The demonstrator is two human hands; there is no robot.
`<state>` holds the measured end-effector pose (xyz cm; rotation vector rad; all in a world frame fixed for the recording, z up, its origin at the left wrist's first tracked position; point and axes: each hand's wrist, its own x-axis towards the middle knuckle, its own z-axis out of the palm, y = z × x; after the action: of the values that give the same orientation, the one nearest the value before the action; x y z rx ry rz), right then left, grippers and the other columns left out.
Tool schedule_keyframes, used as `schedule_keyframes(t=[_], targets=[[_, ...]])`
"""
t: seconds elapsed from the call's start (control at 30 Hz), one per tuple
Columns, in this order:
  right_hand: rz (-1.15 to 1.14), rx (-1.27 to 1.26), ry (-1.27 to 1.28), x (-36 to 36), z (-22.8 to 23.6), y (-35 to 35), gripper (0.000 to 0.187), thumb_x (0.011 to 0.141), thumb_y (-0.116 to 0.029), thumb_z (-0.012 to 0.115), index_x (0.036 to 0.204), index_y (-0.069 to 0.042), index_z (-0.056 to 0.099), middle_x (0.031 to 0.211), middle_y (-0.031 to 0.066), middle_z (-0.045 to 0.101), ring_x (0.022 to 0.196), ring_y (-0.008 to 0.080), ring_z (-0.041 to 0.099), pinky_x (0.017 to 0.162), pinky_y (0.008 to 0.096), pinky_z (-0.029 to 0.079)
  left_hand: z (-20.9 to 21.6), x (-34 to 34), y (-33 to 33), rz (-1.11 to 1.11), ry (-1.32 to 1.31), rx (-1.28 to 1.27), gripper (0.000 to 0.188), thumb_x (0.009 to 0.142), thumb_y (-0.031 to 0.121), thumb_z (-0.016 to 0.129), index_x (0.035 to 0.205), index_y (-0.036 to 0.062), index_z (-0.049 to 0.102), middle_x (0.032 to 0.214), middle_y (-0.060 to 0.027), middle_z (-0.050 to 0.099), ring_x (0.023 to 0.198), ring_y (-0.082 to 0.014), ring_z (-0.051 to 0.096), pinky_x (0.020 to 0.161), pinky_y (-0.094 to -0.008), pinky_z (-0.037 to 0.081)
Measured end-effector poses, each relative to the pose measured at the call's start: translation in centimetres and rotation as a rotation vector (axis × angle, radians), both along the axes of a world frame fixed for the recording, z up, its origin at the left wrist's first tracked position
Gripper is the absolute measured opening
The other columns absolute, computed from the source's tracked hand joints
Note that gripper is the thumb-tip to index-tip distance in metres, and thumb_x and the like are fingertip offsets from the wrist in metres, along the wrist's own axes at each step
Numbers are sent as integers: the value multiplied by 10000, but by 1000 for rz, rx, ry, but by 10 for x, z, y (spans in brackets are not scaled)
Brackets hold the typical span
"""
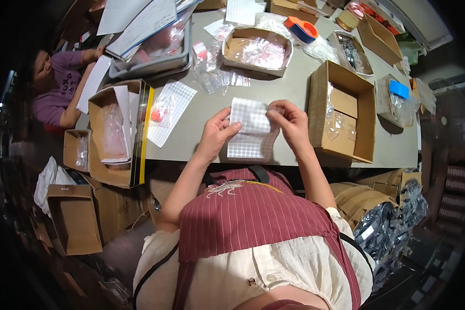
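A white sheet of small round grey stickers (250,147) is held up over the near edge of the table, its lower part hanging toward me. My left hand (217,135) pinches its left edge, thumb on the front. At the upper right corner, my right hand (292,125) has thumb and fingers closed on the sheet. Whether a single sticker sits between those right fingertips is too small to tell. Left of my hands lies another dotted sticker sheet (178,98) with a small clear bag with red on it (161,114).
To the right stands a cardboard box (367,103) holding small clear bags. A shallow carton (258,70) of clear packets sits behind my hands, near an orange-and-blue tape roll (300,30). At left are a grey bin (186,59), an open box (139,134) and a co-worker in purple (62,85).
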<state>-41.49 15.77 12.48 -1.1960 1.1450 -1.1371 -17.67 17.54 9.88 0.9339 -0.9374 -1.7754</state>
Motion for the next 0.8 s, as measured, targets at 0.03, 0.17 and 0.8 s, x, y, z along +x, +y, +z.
schedule_keyframes(t=[0.03,0.17,0.8], targets=[[-52,-95,66,-1,-7,-7,148,961,-85,717,1069,15,713,855,12,699,755,58,610,659,219,475,9,4,3,-35,2,62,511,937,84,718,1396,-71,554,1148,-132,735,999,-131,706,885,-249,550],[-235,-149,-26,-4,-15,-49,180,963,-87,704,1109,19,694,833,-24,651,753,40,558,658,207,436,9,22,19,-113,-19,126,514,898,119,747,1346,-70,580,1082,-169,751,848,-149,737,781,-234,581],[-15,399,-154,50,-80,-5,167,927,-79,705,1088,-33,697,823,-68,604,692,33,480,655,197,347,-38,88,48,240,-337,18,382,975,8,570,1356,-4,599,1285,-95,667,1218,-165,612,1045,-311,473]])
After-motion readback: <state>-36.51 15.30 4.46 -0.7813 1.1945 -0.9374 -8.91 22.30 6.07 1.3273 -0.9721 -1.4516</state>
